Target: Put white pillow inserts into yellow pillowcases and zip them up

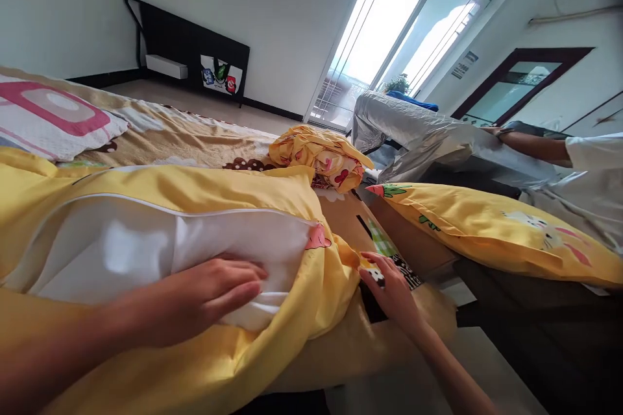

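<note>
A yellow pillowcase (233, 188) lies in front of me with its long zipped side undone. Through that opening shows a white pillow (131, 246), smooth and plump. My left hand (228, 288) rests on the pillow near the right end of the opening, its fingers stretched out and partly sunk against the white fabric. At the right-hand corner of the pillowcase, my right hand (387, 282) has its thumb and fingers closed on the yellow cloth. A pink printed patch sits on the case between my two hands.
Another yellow pillow (487, 227) with a rabbit print lies at right. Crumpled yellow bedding (321, 149) is beyond the case, and a pink-and-white pillow (63, 110) at left. A person's arm (530, 146) reaches over a silver cover (413, 123). A black shelf (185, 39) stands by the wall.
</note>
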The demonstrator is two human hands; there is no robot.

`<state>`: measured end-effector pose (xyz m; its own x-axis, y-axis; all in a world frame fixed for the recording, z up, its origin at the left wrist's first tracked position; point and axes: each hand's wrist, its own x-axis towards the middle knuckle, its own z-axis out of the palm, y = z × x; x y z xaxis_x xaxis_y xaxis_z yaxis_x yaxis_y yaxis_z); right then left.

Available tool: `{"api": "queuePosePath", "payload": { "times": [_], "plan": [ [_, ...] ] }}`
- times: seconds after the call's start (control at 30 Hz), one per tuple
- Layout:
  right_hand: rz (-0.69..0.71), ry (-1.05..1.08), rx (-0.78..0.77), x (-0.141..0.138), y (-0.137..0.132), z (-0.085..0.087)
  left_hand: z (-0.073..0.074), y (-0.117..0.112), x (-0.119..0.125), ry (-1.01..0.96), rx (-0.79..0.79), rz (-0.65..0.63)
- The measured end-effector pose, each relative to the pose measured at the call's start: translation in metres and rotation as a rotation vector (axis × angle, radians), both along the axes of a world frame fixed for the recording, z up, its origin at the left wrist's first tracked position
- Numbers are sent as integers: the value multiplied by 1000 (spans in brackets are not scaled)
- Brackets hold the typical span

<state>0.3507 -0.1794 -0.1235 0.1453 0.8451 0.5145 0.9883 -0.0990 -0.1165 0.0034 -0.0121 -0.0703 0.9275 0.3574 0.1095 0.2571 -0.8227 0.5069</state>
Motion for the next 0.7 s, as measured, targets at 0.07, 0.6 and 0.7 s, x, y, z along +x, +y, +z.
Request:
{"api": "queuePosePath", "payload": {
  "times": [0.07, 0.6, 0.7],
  "plan": [
    [-71, 195, -59, 20, 16, -26, -1, -11, -26, 48, -11, 9],
    [-52, 699, -395, 17, 20, -10, -18, -15, -93, 250, 216, 376],
    [9, 931, -292, 23, 5, -14, -16, -20, -103, 167, 129, 412]
  ]
}}
